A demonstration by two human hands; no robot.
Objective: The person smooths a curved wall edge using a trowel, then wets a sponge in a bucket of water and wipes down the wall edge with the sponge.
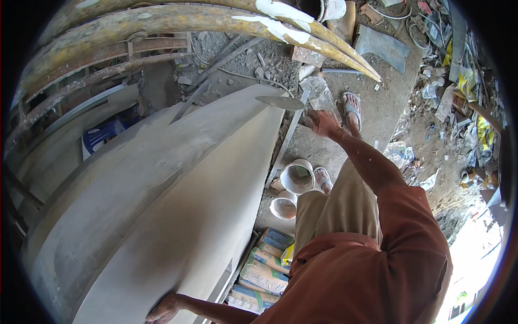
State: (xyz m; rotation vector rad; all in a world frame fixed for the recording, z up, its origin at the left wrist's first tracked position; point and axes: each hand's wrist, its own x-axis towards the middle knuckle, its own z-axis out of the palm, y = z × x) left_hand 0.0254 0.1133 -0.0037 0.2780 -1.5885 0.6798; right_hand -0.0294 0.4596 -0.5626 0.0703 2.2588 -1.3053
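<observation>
In the head view, the trowel [279, 102] was at the upper middle of the frame, just left of the right hand [326, 125]. Its long axis ran nearly level across the picture, the narrow tip toward the left and the broader end toward the hand. The fingers of that hand looked curled in around what seemed to be the handle, mostly hidden by them.

The blade overlapped the narrow upper end of a pale grey curved form [189, 210]; whether metal touched the surface could not be told. The form's own long axis slanted from the lower left up to the blade, so the two axes crossed at an angle near that end.

The left hand [163, 308] was well apart from the trowel, low in the frame at lower left, against the form's smooth near side. Its fingers were bent and partly cut off from sight, so whether it held anything could not be told. The right hand was clearly the nearer, with a straight bar [287, 139] slanting between it and the form.
</observation>
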